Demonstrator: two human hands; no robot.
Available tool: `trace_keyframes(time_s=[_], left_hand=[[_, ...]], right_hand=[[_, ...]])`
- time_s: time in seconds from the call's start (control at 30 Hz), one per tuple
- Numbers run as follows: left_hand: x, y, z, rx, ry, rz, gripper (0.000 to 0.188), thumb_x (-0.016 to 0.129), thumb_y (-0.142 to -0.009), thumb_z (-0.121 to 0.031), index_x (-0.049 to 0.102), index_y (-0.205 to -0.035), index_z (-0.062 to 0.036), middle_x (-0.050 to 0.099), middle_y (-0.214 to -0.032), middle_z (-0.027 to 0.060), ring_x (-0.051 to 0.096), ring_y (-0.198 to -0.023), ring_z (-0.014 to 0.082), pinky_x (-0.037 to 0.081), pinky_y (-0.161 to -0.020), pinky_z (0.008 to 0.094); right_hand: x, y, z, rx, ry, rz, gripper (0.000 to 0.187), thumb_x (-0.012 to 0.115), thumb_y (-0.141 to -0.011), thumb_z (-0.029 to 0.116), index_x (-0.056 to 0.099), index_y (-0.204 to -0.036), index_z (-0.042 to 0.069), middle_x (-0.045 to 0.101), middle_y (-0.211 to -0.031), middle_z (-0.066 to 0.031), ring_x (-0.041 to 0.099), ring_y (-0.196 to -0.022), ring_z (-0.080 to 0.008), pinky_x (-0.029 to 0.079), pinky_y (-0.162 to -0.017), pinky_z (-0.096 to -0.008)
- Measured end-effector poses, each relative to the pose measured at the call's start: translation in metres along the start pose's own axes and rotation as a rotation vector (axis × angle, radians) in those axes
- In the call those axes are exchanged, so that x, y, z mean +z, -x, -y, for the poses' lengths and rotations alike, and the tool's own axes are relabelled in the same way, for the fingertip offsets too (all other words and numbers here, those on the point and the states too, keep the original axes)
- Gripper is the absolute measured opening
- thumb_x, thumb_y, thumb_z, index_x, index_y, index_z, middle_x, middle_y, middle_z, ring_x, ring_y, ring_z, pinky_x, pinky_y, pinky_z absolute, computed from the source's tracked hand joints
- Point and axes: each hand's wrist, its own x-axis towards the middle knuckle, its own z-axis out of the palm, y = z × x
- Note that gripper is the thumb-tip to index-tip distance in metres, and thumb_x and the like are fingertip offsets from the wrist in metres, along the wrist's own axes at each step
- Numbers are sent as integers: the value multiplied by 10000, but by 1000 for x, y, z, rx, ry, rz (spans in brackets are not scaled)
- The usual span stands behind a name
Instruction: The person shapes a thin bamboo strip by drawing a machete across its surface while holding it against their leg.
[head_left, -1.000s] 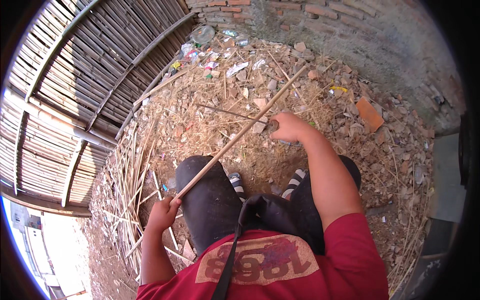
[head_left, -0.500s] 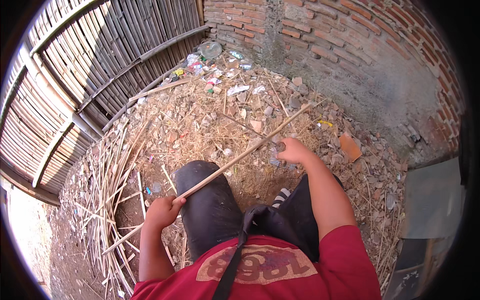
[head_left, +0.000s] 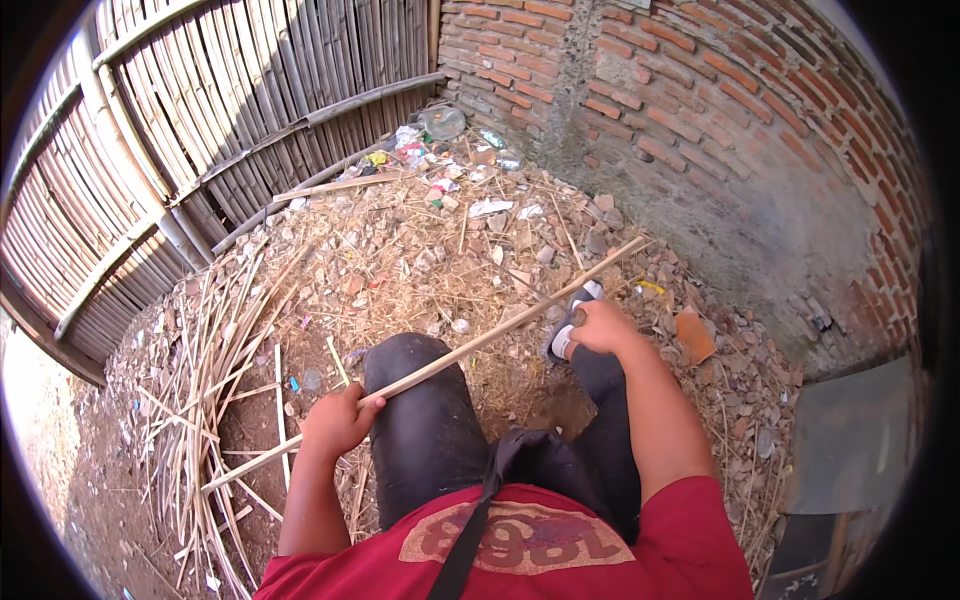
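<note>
A long pale bamboo strip (head_left: 500, 332) lies slantwise across my raised left knee (head_left: 415, 440), its far end up to the right and its near end down at the left. My left hand (head_left: 338, 424) is closed around it beside the knee. My right hand (head_left: 605, 328) is closed on a thin, dark-bladed knife (head_left: 527, 286); its handle is mostly hidden in the fist. The blade points up and left and meets or crosses the strip's far half; I cannot tell whether it cuts in. Just beyond the right fist is my sandalled right foot (head_left: 560, 340).
A heap of split bamboo strips (head_left: 215, 400) lies at the left. Rubble and dry straw (head_left: 400, 260) cover the ground, with litter (head_left: 430, 160) toward the far corner. A bamboo fence (head_left: 250, 110) and a brick wall (head_left: 700, 130) close the space. Grey sheets (head_left: 850, 430) stand at the right.
My right foot has stretched forward, out from under my right forearm. The knife and right hand have moved slightly right and nearer. The left hand keeps its hold on the strip.
</note>
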Motion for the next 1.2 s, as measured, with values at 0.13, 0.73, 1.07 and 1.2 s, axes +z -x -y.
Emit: trace_keyframes(time_s=[0.13, 0.73, 1.07, 1.2], left_hand=[[-4, 7, -9, -27, -23, -6, 492, 588, -975, -541, 673, -970, -57, 710, -856, 221, 689, -871, 448, 528, -777, 556], [-11, 29, -44, 4, -156, -54, 482, 612, -963, -519, 680, -826, -62, 669, -718, 211, 673, -727, 445, 526, -667, 545], [-12, 7, -29, 93, -147, 95, 531, 558, -980, -590, 704, -903, -85, 695, -765, 194, 688, -784, 438, 537, -725, 538], [1, 18, -16, 113, -63, 88, 523, 561, -987, -565, 701, -915, -67, 700, -795, 207, 691, -807, 444, 541, -748, 536]], right_hand=[[15, -12, -16, -66, -63, -6, 399, 725, -748, 290, 740, -1054, 36, 744, -939, -220, 720, -917, -381, 566, -839, -453], [3, 24, -49, -109, -229, 50, 400, 748, -822, 316, 736, -1126, 57, 733, -967, -216, 699, -927, -399, 546, -835, -477], [9, 79, -43, 38, -231, -81, 296, 781, -829, 323, 732, -980, 73, 727, -886, -188, 694, -895, -410, 547, -779, -499], [16, 88, -13, 51, -203, -78, 279, 789, -822, 306, 726, -960, 72, 729, -903, -187, 695, -911, -403, 544, -779, -495]])
